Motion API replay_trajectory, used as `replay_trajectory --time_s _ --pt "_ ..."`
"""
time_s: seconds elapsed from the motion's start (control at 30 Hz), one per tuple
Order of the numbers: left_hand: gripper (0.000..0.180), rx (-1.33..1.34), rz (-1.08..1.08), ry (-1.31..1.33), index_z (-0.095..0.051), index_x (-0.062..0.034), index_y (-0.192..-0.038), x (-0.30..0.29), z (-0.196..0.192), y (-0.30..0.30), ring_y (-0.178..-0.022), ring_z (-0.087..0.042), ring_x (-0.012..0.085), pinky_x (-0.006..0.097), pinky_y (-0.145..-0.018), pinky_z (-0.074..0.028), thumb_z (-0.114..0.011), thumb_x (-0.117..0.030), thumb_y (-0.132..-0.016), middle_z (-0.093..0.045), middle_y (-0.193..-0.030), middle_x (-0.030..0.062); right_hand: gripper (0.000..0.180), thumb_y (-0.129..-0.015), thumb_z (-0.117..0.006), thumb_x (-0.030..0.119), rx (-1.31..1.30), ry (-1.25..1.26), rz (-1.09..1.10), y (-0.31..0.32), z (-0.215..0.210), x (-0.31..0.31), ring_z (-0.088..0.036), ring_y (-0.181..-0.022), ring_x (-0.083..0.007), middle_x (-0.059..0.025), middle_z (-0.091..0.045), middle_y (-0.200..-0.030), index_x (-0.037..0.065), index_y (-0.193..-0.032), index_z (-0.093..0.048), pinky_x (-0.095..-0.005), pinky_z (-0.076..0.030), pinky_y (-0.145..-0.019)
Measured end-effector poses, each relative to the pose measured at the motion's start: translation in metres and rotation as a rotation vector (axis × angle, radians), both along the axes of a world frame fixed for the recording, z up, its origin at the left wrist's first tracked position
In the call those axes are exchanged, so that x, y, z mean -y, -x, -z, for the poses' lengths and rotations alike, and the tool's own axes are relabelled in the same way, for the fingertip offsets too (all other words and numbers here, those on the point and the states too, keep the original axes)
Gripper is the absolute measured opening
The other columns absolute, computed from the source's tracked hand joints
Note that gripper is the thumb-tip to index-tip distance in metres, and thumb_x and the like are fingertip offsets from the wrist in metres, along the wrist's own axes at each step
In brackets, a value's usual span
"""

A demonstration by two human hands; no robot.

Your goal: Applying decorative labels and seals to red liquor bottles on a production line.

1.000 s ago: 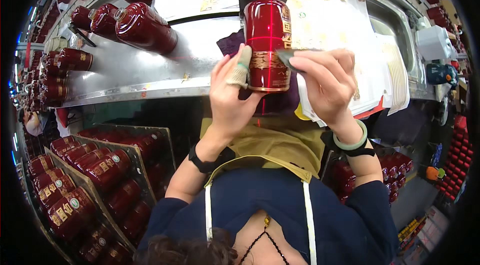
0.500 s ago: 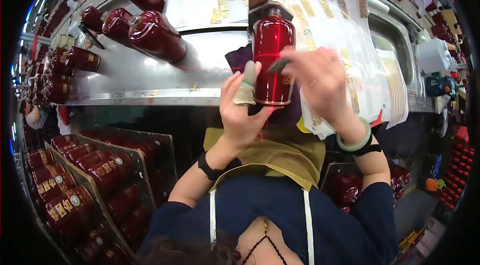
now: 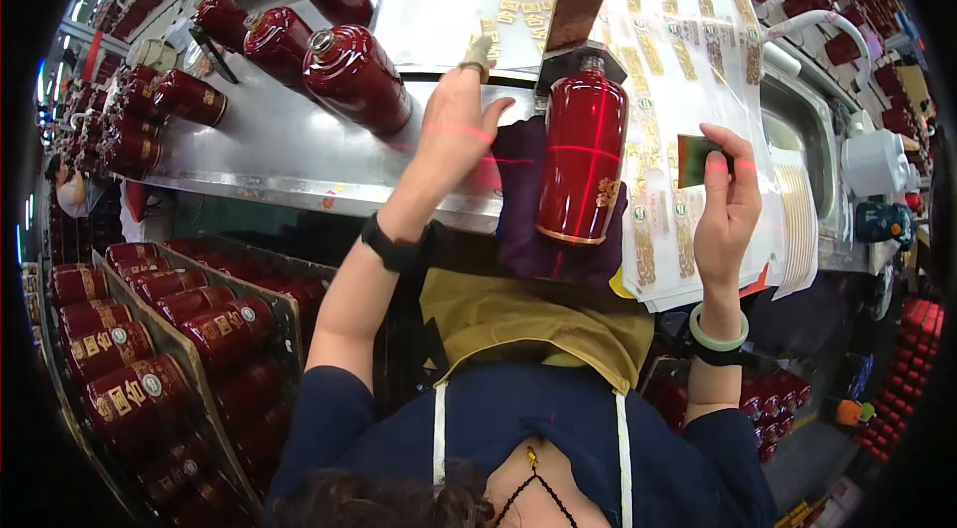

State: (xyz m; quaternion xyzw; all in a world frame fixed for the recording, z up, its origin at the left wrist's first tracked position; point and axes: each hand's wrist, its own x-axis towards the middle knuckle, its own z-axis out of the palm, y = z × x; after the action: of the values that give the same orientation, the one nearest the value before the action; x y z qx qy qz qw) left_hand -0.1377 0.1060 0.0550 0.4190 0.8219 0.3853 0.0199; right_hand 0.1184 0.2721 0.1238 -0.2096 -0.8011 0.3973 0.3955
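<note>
A red bottle (image 3: 581, 169) lies on a purple cloth (image 3: 516, 204) on the desk (image 3: 259, 147). The left hand (image 3: 456, 124), thumb spread wide, is by some gold stickers (image 3: 513, 5); from here I can't tell if it touches one. The right hand (image 3: 728, 204) pinches a flat dark piece (image 3: 692, 164).

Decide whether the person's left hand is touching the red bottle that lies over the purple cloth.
Apart: the head view plainly shows a strip of the purple cloth between the left hand and the red bottle.
</note>
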Motion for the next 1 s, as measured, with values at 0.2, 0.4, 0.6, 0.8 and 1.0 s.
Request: replay_trajectory --time_s 0.2,0.4,0.6,0.8,1.0 --pt "0.061 -0.253 0.162 0.33 -0.06 0.0046 -0.133 -0.028 -0.003 0.043 -0.106 -0.066 0.0431 0.048 -0.093 -0.052 -0.084 -0.018 -0.081 -0.069 -0.11 0.0262 0.043 -0.086 -0.084 0.025 0.245 0.125 -0.067 -0.011 0.0 0.022 -0.046 -0.079 -0.0151 -0.0027 -0.052 -0.091 0.003 -0.112 -0.058 -0.0307 -0.041 -0.072" --pt "0.087 -0.145 0.181 0.161 -0.047 0.0069 -0.147 -0.026 -0.003 0.019 -0.121 -0.06 0.042 0.044 -0.105 -0.048 -0.087 -0.027 -0.077 -0.067 -0.123 0.0266 0.057 -0.07 -0.096 0.029 0.26 -0.185 -0.254 -0.009 0.0 0.049 -0.059 -0.085 -0.0271 -0.0091 -0.056 -0.095 0.006 -0.112 -0.065 -0.0378 -0.049 -0.073" --pt "0.101 -0.336 -0.322 0.315 -0.041 0.0151 -0.147 -0.009 0.037 0.021 -0.135 -0.043 0.0533 0.056 -0.117 -0.032 -0.084 -0.048 -0.082 -0.05 -0.139 0.0389 0.051 -0.072 -0.094 0.023 0.192 -0.18 -0.273 0.001 0.002 0.051 -0.06 -0.088 -0.0283 -0.0103 -0.057 -0.101 0.007 -0.114 -0.067 -0.0388 -0.051 -0.076" --pt "0.079 -0.461 -0.406 0.603 -0.077 0.0032 -0.107 -0.024 0.032 0.026 -0.126 -0.046 0.0473 0.056 -0.115 -0.026 -0.074 -0.071 -0.079 -0.059 -0.122 0.0373 0.048 -0.075 -0.092 0.026 0.193 -0.17 -0.292 -0.002 0.007 0.06 -0.059 -0.09 -0.0266 -0.0108 -0.058 -0.104 0.007 -0.113 -0.069 -0.0364 -0.049 -0.076" --pt "0.017 -0.699 -0.333 0.7 -0.075 -0.0104 -0.097 -0.017 0.024 0.045 -0.091 -0.068 0.0238 0.04 -0.093 -0.042 -0.065 -0.024 -0.093 -0.072 -0.094 0.0082 0.047 -0.075 -0.091 0.017 0.218 -0.15 -0.241 -0.008 0.009 0.055 -0.061 -0.091 -0.0309 -0.0117 -0.06 -0.105 0.006 -0.114 -0.069 -0.0402 -0.053 -0.077"
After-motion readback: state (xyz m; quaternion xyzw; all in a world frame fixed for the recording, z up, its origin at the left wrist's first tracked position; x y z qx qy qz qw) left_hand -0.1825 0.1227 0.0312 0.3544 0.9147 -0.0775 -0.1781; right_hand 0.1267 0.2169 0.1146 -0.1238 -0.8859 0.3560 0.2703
